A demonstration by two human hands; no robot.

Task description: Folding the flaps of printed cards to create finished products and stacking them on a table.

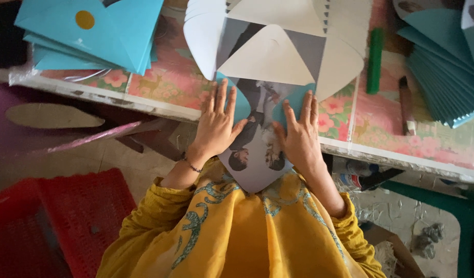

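An unfolded envelope blank (257, 108) with a printed photo of two people lies on the table edge, its pointed flap hanging over toward my lap. My left hand (216, 123) presses flat on its left teal side flap. My right hand (298, 136) presses flat on its right teal side flap. Both hands have fingers spread and hold nothing. A cream inner flap (270, 56) of the same blank points up just beyond my fingertips.
A stack of white envelope blanks (345, 56) lies under and behind the printed one. Teal envelopes (92, 31) are piled at the back left, more teal ones (448, 77) fanned at right. A green stick (374, 62) and a brown tool (406, 105) lie on the floral tablecloth (170, 82). A red crate (56, 221) sits on the floor at left.
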